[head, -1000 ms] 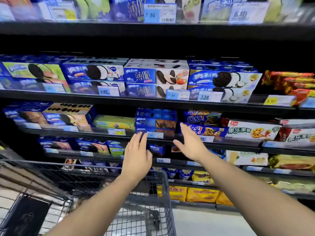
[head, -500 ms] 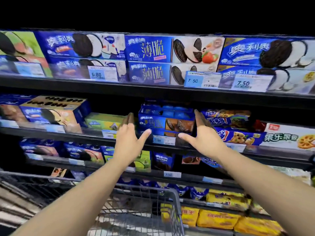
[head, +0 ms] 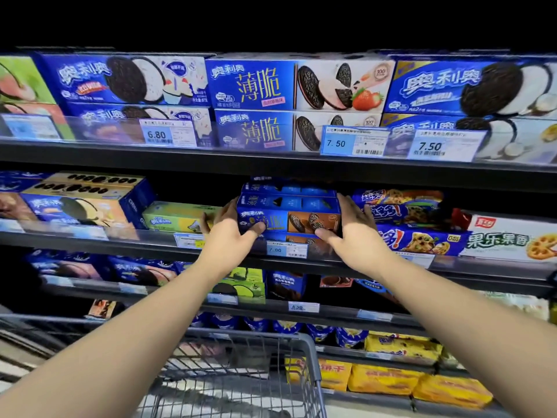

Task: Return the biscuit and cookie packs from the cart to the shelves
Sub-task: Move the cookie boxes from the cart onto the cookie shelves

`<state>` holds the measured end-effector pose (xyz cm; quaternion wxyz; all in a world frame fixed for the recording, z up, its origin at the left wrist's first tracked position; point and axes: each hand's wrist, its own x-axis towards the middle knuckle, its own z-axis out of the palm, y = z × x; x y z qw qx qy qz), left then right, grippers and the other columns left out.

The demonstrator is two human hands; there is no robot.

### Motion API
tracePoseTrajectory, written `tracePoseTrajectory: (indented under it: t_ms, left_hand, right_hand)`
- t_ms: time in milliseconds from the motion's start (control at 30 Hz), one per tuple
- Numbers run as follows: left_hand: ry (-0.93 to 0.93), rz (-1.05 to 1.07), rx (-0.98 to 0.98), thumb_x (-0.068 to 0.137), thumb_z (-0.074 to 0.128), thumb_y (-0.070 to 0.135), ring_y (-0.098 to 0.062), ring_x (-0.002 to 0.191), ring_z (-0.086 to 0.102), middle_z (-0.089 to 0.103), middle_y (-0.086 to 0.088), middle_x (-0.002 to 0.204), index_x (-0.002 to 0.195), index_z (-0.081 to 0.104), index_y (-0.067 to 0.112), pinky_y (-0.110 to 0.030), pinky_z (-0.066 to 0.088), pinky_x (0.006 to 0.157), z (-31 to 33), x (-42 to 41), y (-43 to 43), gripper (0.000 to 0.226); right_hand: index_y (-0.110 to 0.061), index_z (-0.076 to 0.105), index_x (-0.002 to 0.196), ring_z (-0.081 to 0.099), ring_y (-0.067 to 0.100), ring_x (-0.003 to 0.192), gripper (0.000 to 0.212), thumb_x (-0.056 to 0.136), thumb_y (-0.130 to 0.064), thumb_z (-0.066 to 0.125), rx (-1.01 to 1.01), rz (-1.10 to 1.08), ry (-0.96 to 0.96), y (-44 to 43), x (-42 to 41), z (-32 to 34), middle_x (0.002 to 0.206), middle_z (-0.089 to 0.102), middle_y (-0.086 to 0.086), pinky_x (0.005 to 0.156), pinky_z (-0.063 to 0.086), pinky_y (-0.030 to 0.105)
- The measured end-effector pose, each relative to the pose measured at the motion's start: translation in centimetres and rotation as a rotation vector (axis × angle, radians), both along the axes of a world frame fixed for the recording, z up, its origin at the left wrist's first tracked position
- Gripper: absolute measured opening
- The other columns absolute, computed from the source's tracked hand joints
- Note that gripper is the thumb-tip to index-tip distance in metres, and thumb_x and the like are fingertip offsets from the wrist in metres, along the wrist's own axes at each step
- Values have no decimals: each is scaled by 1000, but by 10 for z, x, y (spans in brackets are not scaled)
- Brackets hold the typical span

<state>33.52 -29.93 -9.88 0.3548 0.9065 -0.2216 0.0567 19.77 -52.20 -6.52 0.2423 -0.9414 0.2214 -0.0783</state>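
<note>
A blue and brown cookie box (head: 291,210) sits on top of a stack of like boxes on the middle shelf (head: 90,240). My left hand (head: 227,235) grips its left end, thumb on the front face and fingers down the side. At the box's right end my right hand (head: 354,229) holds it the same way. The wire cart (head: 309,354) is below my arms at the bottom; what lies in it cannot be made out.
Green and gold cookie boxes (head: 177,217) stand left of the stack, chip cookie packs (head: 413,224) right of it. Large blue cookie boxes (head: 253,82) fill the shelf above, behind price tags. Lower shelves hold blue packs and yellow packs (head: 388,378).
Both hands have moved forward from in front of the shelf edge and closed on the two ends of the top blue box. The view has come closer to the shelves.
</note>
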Motion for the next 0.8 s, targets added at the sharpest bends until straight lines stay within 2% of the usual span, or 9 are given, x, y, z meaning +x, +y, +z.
tracePoseTrajectory:
  t_ms: [67,200,300,367,433,567,633,700,800]
  left_hand:
    - [-20,-12,52,95,57,54,-15,150,23,58,-4,141,153,31,25,-44,-9,121,1,-2,2,69]
    - [12,-31,112,97,55,51,-15,154,11,26,-2,164,160,16,18,-48,-6,122,11,-8,7,80]
    - [23,10,150,97,56,50,-25,149,25,40,-10,157,158,22,10,-53,9,121,20,-18,13,81]
    - [31,47,187,96,56,52,-33,134,43,59,-13,134,141,43,7,-53,26,115,26,-28,23,65]
    - [15,31,228,99,52,49,-33,124,48,60,-10,119,123,50,11,-51,29,113,27,-38,39,46]
    - [33,-11,233,103,47,44,-29,144,33,46,-8,149,149,37,17,-51,23,120,29,-54,80,55]
    - [25,-46,262,103,45,45,-25,149,26,37,-4,158,154,33,21,-51,20,121,35,-59,106,57]
    - [30,-65,316,104,44,46,-23,151,21,33,-2,161,155,33,22,-50,16,122,43,-63,136,57]
    - [17,-60,338,104,44,46,-22,152,18,33,0,161,154,34,24,-50,15,122,56,-62,175,56]
  right_hand:
    - [-25,0,161,-6,28,155,91,96,-54,57,8,-2,12,1,-1,1,169,4,0,127,0,44]
    - [-23,-4,161,-3,25,156,95,95,-59,53,-20,7,27,7,-10,3,169,4,4,127,-1,41]
    - [-17,-1,161,5,22,155,94,96,-60,51,-42,-5,-11,18,-22,6,168,10,8,126,-1,37]
    - [-13,7,160,12,25,154,91,96,-56,54,-74,-54,-56,27,-32,8,166,20,11,125,7,39]
    - [-8,18,158,24,30,151,84,97,-52,55,-126,-63,-66,37,-42,11,159,35,14,125,20,44]
    - [-7,38,143,50,31,118,65,96,-51,53,-231,-65,-47,69,-57,17,126,58,12,106,42,48]
    - [-6,37,145,48,32,124,65,98,-50,49,-278,-73,-40,88,-62,22,131,57,13,111,35,47]
    - [-6,29,153,34,32,143,71,100,-50,46,-249,-79,0,110,-63,29,151,44,14,119,25,47]
    - [-8,18,159,18,28,153,74,103,-51,41,-215,-17,20,146,-57,35,164,25,11,124,16,46]
